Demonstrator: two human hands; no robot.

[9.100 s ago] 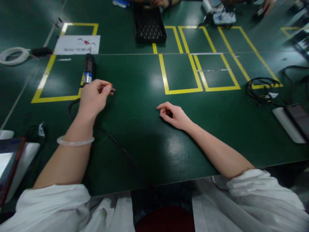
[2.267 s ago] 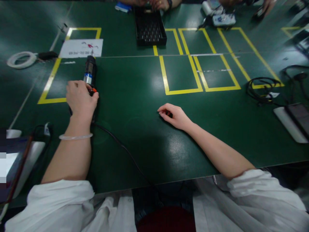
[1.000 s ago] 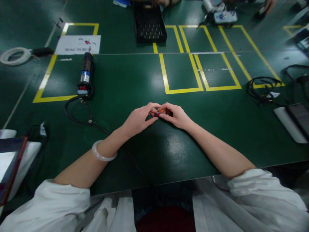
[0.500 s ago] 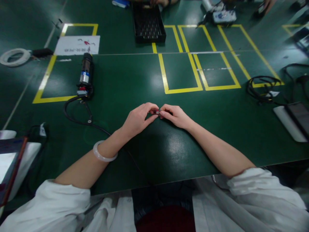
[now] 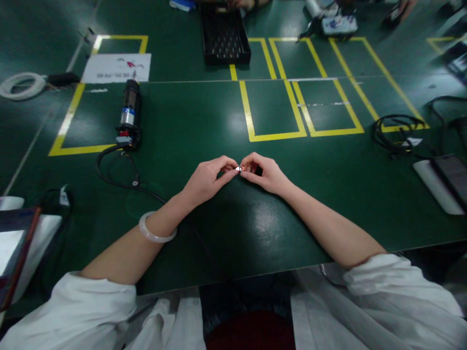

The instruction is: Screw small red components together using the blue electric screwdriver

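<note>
Between both hands (image 5: 208,181) (image 5: 268,174), small part (image 5: 239,169)

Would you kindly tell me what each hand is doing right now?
Left hand: closed, pinching a small shiny part.
Right hand: closed, pinching the same part from the other side; its exact shape is too small to tell.

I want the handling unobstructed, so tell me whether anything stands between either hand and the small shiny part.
Nothing visible does: the left hand and the right hand meet at the small shiny part. The black cable disappears behind the left forearm, away from that meeting point.
</note>
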